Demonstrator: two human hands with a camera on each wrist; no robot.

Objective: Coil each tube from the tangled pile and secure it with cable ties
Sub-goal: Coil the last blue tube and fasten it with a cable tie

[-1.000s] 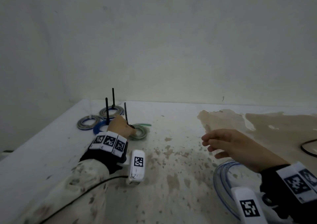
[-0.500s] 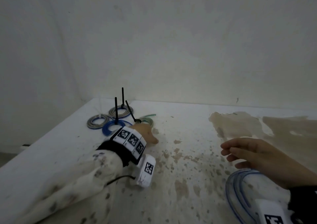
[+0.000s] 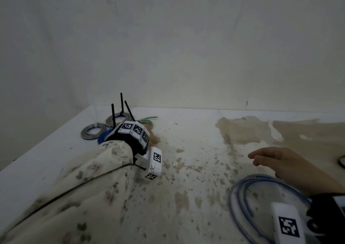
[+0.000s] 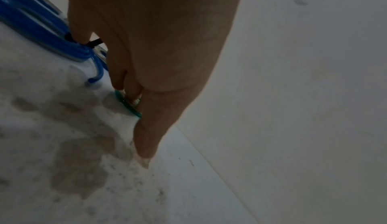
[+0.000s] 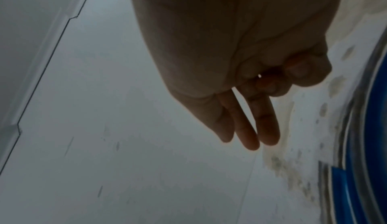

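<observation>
At far left of the stained table (image 3: 186, 169), four tied coils sit clustered, black cable ties (image 3: 121, 101) sticking up; grey coil (image 3: 91, 131) clear, blue coil (image 4: 31, 23) and green coil (image 3: 148, 122) partly behind left wrist. Left hand (image 4: 150, 45) has pulled back off the green coil since earlier, fingers straight, together, holding nothing. Right hand (image 3: 291, 167) hovers, fingers loosely extended, above loose blue tube (image 3: 240, 202).

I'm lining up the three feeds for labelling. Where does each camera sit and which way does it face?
Head: worn on the head, facing forward and down at the table; shows both forearms, left hand, right hand.
Left wrist: looks along the left hand at the green coil and blue coil.
Right wrist: looks along the right hand's fingers, loose blue tube beside.
Shared: stained table, wall.
</observation>
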